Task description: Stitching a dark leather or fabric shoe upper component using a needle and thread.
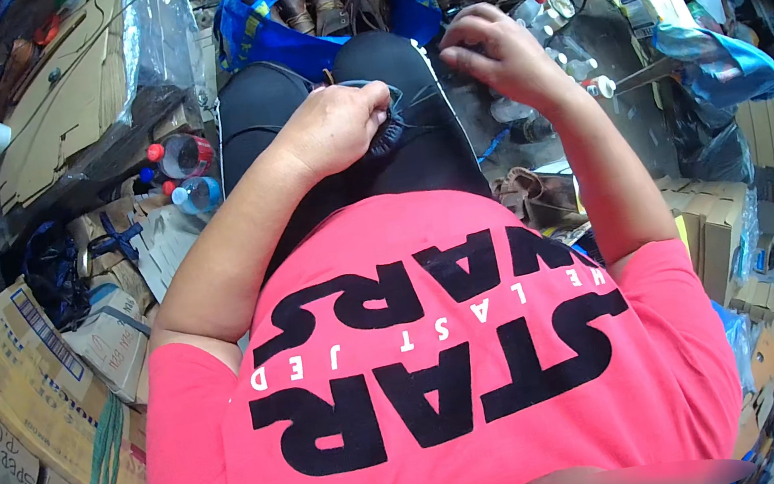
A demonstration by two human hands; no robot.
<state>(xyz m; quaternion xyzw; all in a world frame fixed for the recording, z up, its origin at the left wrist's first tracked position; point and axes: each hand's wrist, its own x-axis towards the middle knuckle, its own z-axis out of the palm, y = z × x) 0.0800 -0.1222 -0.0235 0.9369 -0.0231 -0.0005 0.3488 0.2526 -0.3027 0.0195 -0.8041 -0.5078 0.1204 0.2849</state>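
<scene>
Above my lap, my left hand is closed around a small dark shoe-like piece with a ribbed edge. Much of that piece is hidden by the fingers. A thin amber-coloured tip sticks up just beyond the knuckles. My right hand is raised off to the right, past my knee and apart from the piece. Its fingers are curled in toward the thumb; whatever they may pinch is too small to make out. Dark thin strands lie across my black trousers near the left hand.
A blue bag with brown boots stands beyond my knees. Plastic bottles lie at the left; jars and bottles stand at the right. Cardboard boxes crowd the left side. A blue plastic bag hangs at the right.
</scene>
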